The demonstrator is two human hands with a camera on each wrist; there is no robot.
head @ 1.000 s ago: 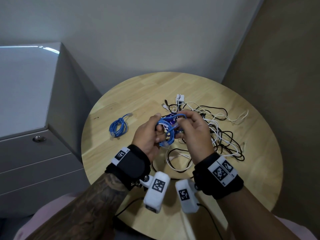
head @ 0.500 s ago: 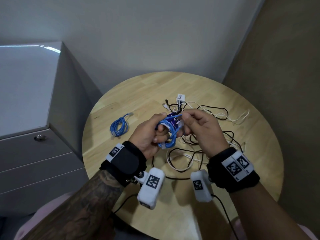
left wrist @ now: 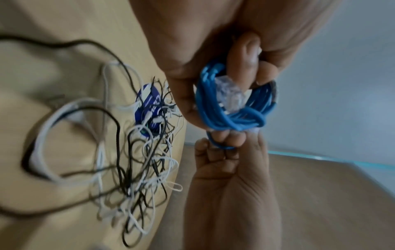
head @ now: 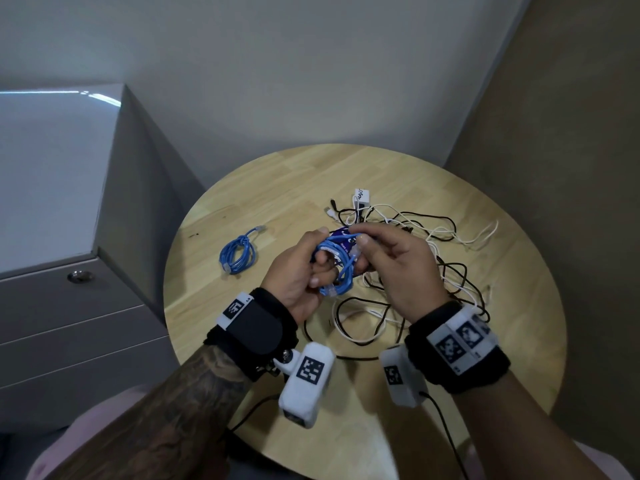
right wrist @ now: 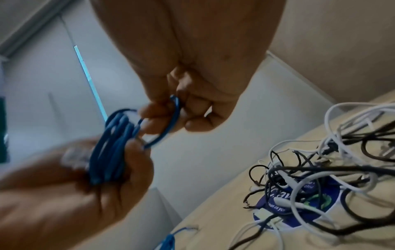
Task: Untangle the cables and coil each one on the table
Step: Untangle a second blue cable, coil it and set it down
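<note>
My left hand (head: pixel 298 271) grips a small coil of blue network cable (head: pixel 341 268) above the round wooden table (head: pixel 277 188). The same blue coil (left wrist: pixel 233 108) wraps my left fingers, a clear plug inside it. My right hand (head: pixel 391 261) pinches the loose end of this blue cable (right wrist: pixel 173 118) beside the coil (right wrist: pixel 111 148). A second blue cable (head: pixel 238 255) lies coiled on the table at the left. A tangle of black and white cables (head: pixel 433 271) covers the table under and right of my hands; this tangle (left wrist: pixel 136 160) lies over a blue round sticker (right wrist: pixel 299 199).
A grey drawer cabinet (head: pixel 52 237) stands left of the table. A small white adapter (head: pixel 362 197) lies at the far side of the tangle. Walls close in behind and to the right. Bare tabletop shows around the coiled blue cable and near the front edge.
My right hand has swung outward to the right, its wrist dropping lower, while still pinching the blue cable end at the coil. The left hand keeps its grip on the coil.
</note>
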